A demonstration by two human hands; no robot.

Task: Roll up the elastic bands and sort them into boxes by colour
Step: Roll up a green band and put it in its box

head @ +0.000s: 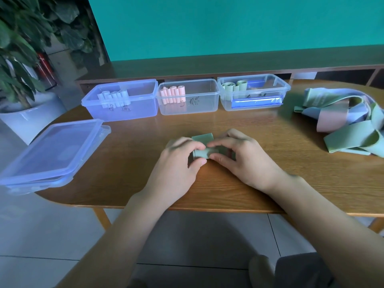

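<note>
Lying crosswise, pinched green roll (pixel 202 153)

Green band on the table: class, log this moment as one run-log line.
step: rolling | item: green band | left hand: grips roll | right hand: grips roll | target: right box, holds green rolls | unrolled pile: right

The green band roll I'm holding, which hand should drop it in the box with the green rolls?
Probably the right hand. The box with green rolls stands far right in the row, on that hand's side. Both hands grip the green band roll; the left hand would have to cross over.
</note>
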